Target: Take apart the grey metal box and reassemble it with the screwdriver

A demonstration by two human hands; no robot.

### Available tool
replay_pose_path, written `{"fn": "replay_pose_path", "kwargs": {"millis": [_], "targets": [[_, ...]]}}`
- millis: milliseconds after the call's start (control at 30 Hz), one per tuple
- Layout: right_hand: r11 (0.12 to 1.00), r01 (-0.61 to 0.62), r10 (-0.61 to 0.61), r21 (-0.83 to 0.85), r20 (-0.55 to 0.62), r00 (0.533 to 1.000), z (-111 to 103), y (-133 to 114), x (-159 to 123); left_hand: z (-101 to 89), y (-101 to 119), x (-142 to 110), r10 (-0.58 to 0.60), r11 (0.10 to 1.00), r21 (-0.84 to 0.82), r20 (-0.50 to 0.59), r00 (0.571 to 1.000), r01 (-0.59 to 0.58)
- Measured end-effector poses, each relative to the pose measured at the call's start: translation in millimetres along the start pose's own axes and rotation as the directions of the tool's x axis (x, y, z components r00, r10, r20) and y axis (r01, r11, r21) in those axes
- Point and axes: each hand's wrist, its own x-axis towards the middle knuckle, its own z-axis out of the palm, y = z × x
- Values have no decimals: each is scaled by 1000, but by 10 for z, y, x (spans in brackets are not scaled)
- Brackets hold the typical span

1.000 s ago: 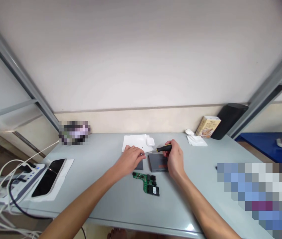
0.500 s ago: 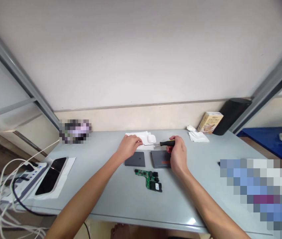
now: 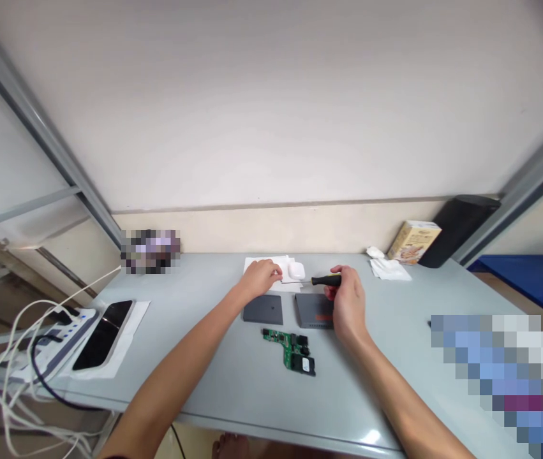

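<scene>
My right hand (image 3: pixel 349 303) is wrapped round the black-and-yellow handle of a screwdriver (image 3: pixel 326 280), its thin shaft pointing left. At the shaft's tip, the fingers of my left hand (image 3: pixel 262 278) are pinched together; whatever they hold is too small to make out. Below my left hand lies a flat dark grey cover (image 3: pixel 263 309). A dark grey box-shaped casing (image 3: pixel 313 311) with red marking sits beneath the screwdriver, partly hidden by my right hand. Nearer to me, a green circuit board (image 3: pixel 293 349) with black connectors lies on the table.
A small white case (image 3: pixel 296 271) rests on white paper (image 3: pixel 252 262) behind the hands. At left are a phone (image 3: pixel 103 335), a power strip (image 3: pixel 63 344) and tangled white cables. Crumpled tissue (image 3: pixel 388 268), a yellow box (image 3: pixel 413 242) and a black cylinder (image 3: pixel 457 229) stand back right.
The view has shifted slightly, so everything appears a little lower and farther right. My left fingertips are now closer to the screwdriver's tip. The screwdriver stays in my right hand.
</scene>
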Motion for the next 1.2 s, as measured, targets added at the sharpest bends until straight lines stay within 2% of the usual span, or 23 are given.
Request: {"fn": "replay_pose_path", "kwargs": {"millis": [167,367,433,500,633,900,1200], "targets": [[998,-8,8,57,-4,1000,-18,4,23,-135,9,-215,60,998,-4,-61,996,-60],[993,79,-68,92,-115,991,-88,-69,101,-324,-8,-853,265,959,-53,-167,950,-277],[993,86,-74,76,-149,986,-98,-69,120,-349,-29,-1030,259,954,-90,-224,940,-284],[999,33,-26,44,-147,989,-90,-53,119,-344,-59,-1128,218,960,-113,-268,939,-255],[994,-108,107,-8,-64,992,-44,-27,61,-278,-124,-1142,156,967,-152,-274,949,-203],[988,-138,141,-71,37,989,13,-29,-36,-248,-144,-1151,23,962,-263,-200,980,-76],[994,-45,33,97,118,992,47,102,-16,-219,-150,-1153,21,971,-232,-195,981,-67]]}}
